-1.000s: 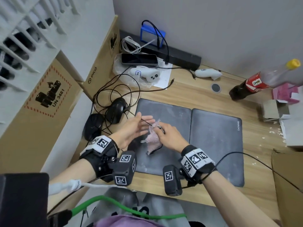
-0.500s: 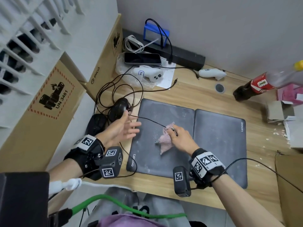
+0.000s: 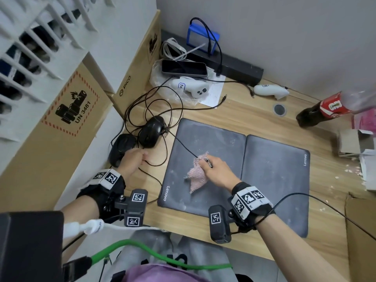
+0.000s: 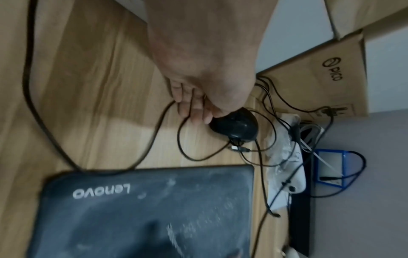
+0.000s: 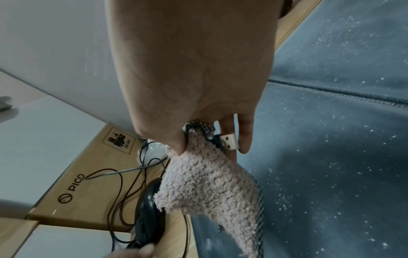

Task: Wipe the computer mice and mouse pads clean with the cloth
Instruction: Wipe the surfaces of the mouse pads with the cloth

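Two grey mouse pads lie side by side, the left pad (image 3: 219,147) (image 4: 154,209) dusty with white specks, the right pad (image 3: 274,169) beside it. My right hand (image 3: 211,167) rests on the left pad and grips a pink fluffy cloth (image 3: 196,177) (image 5: 205,188) together with a USB plug (image 5: 229,142) of a mouse cable. Two black mice sit left of the pads, one (image 3: 151,132) (image 4: 236,125) farther back, one (image 3: 122,147) nearer the box. My left hand (image 3: 135,158) is just in front of them, fingers curled on a black cable loop (image 3: 151,164).
Cardboard boxes (image 3: 71,110) wall off the left side. Tangled cables, a phone (image 3: 183,68) and white controllers (image 3: 193,89) fill the back left. A cola bottle (image 3: 317,115) and a torn carton (image 3: 356,143) with crumbs stand at the right.
My left hand has left the cloth and moved left to the cable by the mice, its fingers now curled. The right hand has come down onto the left pad with the cloth.
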`<state>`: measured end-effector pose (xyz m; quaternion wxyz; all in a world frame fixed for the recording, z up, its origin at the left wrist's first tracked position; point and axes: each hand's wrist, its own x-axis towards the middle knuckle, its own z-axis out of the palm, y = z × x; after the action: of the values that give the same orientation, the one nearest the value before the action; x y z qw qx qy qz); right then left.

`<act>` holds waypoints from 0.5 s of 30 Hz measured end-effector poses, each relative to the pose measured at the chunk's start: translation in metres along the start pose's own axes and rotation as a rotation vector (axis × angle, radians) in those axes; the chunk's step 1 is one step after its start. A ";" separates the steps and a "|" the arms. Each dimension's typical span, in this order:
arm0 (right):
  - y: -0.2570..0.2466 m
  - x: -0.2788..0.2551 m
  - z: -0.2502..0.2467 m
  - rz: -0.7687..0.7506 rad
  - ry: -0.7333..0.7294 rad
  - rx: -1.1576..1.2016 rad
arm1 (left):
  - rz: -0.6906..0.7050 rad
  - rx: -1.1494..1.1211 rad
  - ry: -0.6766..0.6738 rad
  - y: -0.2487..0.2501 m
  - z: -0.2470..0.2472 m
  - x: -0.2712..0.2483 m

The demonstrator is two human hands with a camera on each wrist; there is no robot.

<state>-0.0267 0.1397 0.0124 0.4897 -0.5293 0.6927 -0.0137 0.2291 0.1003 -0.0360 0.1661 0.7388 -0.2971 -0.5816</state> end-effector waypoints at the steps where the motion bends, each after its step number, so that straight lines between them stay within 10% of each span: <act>1: -0.001 0.000 0.000 -0.002 0.001 0.005 | 0.016 0.054 -0.015 0.003 0.005 -0.004; 7: -0.014 0.004 0.001 -0.048 -0.012 0.013 | 0.231 0.032 -0.497 0.039 0.044 -0.050; 15: -0.026 -0.002 0.008 -0.108 -0.028 0.144 | 0.406 0.004 -0.274 0.048 0.059 -0.051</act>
<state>-0.0020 0.1341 0.0237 0.5346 -0.5296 0.6534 -0.0824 0.1533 0.1016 0.0152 0.2364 0.5786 -0.4605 -0.6303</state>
